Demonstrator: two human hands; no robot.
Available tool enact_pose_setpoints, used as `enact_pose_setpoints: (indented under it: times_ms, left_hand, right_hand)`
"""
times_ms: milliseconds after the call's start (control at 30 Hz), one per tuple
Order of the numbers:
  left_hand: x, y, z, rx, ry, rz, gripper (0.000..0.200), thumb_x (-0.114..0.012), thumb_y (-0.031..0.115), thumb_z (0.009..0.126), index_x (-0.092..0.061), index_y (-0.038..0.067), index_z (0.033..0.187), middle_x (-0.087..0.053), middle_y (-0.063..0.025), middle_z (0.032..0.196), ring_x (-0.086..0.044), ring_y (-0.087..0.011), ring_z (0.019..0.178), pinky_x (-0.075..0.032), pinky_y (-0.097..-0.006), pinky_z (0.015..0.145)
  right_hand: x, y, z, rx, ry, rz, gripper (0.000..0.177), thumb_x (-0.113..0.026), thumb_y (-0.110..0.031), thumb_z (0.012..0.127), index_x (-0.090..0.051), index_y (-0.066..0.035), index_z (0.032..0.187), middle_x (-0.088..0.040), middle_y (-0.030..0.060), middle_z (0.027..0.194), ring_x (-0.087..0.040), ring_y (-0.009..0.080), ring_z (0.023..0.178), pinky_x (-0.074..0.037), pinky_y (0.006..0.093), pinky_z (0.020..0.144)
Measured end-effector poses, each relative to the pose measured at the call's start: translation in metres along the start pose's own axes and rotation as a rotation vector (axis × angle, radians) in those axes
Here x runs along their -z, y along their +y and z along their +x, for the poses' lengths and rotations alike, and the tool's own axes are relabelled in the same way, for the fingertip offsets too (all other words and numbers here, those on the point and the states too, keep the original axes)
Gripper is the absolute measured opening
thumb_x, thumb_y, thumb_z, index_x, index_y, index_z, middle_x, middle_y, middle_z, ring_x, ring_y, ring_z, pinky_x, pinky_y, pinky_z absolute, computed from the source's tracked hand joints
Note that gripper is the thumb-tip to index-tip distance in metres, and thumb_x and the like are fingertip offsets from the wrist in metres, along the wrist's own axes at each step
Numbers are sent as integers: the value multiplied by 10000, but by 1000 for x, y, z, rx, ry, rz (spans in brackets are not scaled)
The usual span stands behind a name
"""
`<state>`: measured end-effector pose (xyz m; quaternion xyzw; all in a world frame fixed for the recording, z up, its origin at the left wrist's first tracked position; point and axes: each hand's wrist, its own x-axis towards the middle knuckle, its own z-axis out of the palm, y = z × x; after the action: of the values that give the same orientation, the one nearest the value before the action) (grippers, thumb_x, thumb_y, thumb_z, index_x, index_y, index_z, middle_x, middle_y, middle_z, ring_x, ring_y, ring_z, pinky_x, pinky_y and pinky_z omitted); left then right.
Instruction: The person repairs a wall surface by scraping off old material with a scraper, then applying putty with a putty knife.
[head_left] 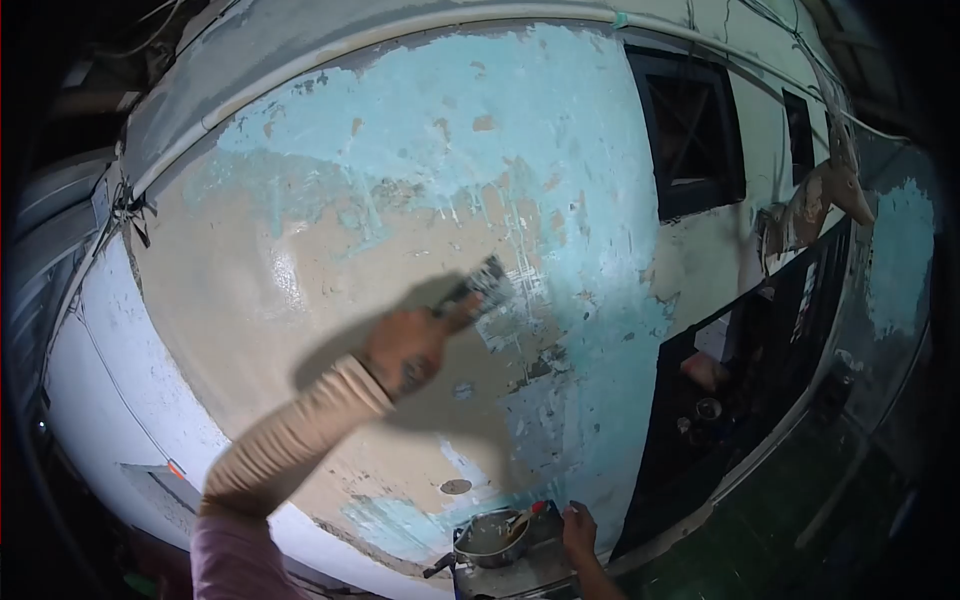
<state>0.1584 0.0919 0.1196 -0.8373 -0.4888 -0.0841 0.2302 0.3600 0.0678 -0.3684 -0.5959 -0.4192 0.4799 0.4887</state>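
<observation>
Left hand (pixel 405 350): we grip a putty knife (pixel 488 278) with closed fingers.
Blade: held at the wall (pixel 235 320), right of bare tan plaster, below flaking turquoise paint (pixel 420 100).
Right hand (pixel 578 533): our fingers look curled beside the metal pot (pixel 487 560); whether they hold anything, we cannot tell.

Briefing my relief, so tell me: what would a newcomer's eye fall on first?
The big wall, its patchy turquoise paint above giving way to beige below. Then the left hand, near the centre, its grip around a scraper. Lower down, a pan just left of the right hand.
</observation>
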Motion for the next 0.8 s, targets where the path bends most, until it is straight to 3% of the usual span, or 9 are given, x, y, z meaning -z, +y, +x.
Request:
enact_pose_setpoints:
  times_ms: [100, 200, 300, 433, 500, 533, 600, 700, 800]
  left_hand:
    - [-98, 20, -6, 1, 132, -173, 858, -549, 18, 824, -248, 211, 1604, -549, -276, 1392, -679, -476, 735, -579, -534, 724]
    - [-93, 85, -17, 358, -89, -608, 753, -512, 33, 868, -278, 59, 1583, -545, -317, 1372, -660, -435, 1075, -537, -481, 919]
    - [-160, 117, -30, 298, 632, -795, 701, -522, 74, 937, -252, 3, 1581, -629, -255, 1269, -673, -356, 1064, -510, -422, 929]
    - [-179, 134, -39, 589, 447, -1418, 648, -570, 136, 983, -307, -29, 1553, -653, -178, 1188, -656, -245, 1009, -506, -358, 915]
    - [-187, 138, -43, 699, 377, -1643, 620, -589, 145, 989, -349, -46, 1528, -653, -161, 1155, -639, -209, 994, -502, -331, 929]
    - [-189, 135, -45, 585, 470, -1422, 620, -608, 132, 976, -367, -47, 1518, -653, -164, 1151, -642, -214, 995, -504, -331, 926]
    - [-192, 119, -52, 366, 620, -962, 620, -645, 106, 949, -402, -49, 1498, -652, -171, 1143, -648, -224, 996, -510, -331, 920]
    - [-169, 97, -60, 415, 655, -984, 638, -671, 108, 905, -442, 12, 1492, -643, -235, 1211, -660, -340, 1095, -537, -422, 929]
    - [-152, 72, -73, 311, 674, -678, 582, -705, 48, 861, -528, -32, 1410, -661, -217, 1189, -664, -298, 1063, -538, -380, 904]
  right_hand:
    - [4, -21, 23, 432, 79, 80, 341, -601, -199, 987, -637, 9, 1255, -696, 104, 996, -664, 202, 869, -535, 335, 803]
    - [16, -124, 15, 356, -268, 505, 379, -592, -117, 992, -559, 23, 1343, -672, 110, 1057, -667, 192, 950, -550, 315, 859]
    - [22, -214, -4, 359, -457, 615, 469, -581, -91, 998, -469, 14, 1441, -660, 121, 1102, -664, 191, 993, -550, 301, 884]
    - [2, -226, 4, 618, -494, 398, 553, -576, -55, 989, -394, 4, 1508, -666, 114, 1077, -665, 182, 974, -559, 311, 857]
    - [8, -236, -4, 513, -516, 304, 589, -611, -48, 963, -397, 8, 1509, -676, 126, 1082, -675, 176, 919, -555, 307, 820]
    - [12, -239, -7, 459, -525, 253, 608, -629, -44, 950, -399, 10, 1510, -681, 132, 1085, -681, 174, 892, -554, 305, 801]
    - [16, -232, 12, 728, -405, 52, 641, -666, -39, 917, -412, 9, 1504, -696, 138, 1036, -667, 155, 807, -542, 293, 751]
    - [20, -233, 20, 900, -337, -39, 594, -673, -44, 908, -467, 39, 1459, -683, 95, 886, -643, 124, 731, -516, 271, 686]
    - [20, -226, 37, 1079, -247, -15, 477, -693, -42, 883, -596, 28, 1345, -705, 115, 842, -647, 130, 713, -508, 266, 664]
